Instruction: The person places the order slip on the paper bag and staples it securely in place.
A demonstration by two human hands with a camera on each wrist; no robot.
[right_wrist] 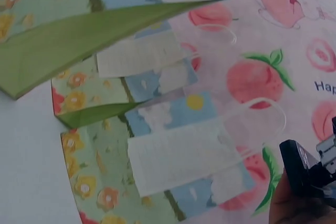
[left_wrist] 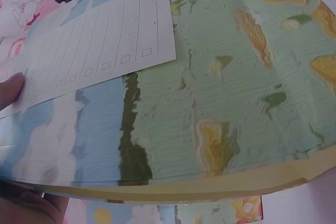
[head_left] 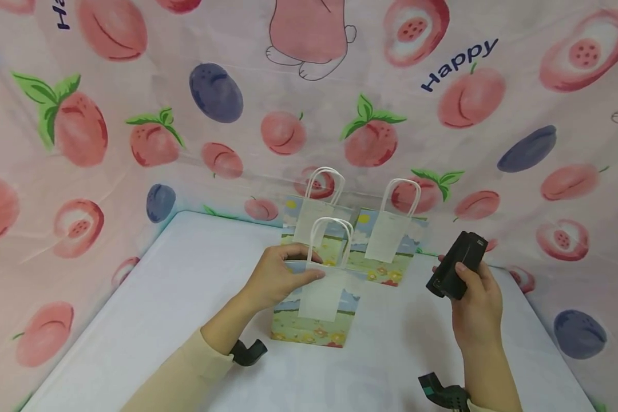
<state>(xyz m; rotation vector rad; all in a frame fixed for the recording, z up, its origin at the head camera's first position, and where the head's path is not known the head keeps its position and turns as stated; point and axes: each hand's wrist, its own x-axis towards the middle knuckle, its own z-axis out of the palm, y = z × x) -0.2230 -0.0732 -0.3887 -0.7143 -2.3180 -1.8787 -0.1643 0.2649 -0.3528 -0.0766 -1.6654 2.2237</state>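
Note:
My left hand (head_left: 275, 280) pinches the top edge of the front paper gift bag (head_left: 309, 335), the thumb on its near face and the fingers behind. The bag stands upright, printed with sky, grass and flowers, with a white twisted handle (head_left: 316, 226). On its face is a white sheet (left_wrist: 110, 35) with ruled lines and small boxes. To the right of the bag, my right hand (head_left: 476, 303) grips a compact black tool (head_left: 458, 266) with two hinged halves, like a stapler. It is held up over the table, apart from the bags.
Behind the front bag stand two matching gift bags, one at back left (head_left: 290, 209) and one at back right (head_left: 404, 249), both with handles up. The white table (head_left: 201, 252) meets a fruit-printed cloth (head_left: 309, 103) behind and at both sides.

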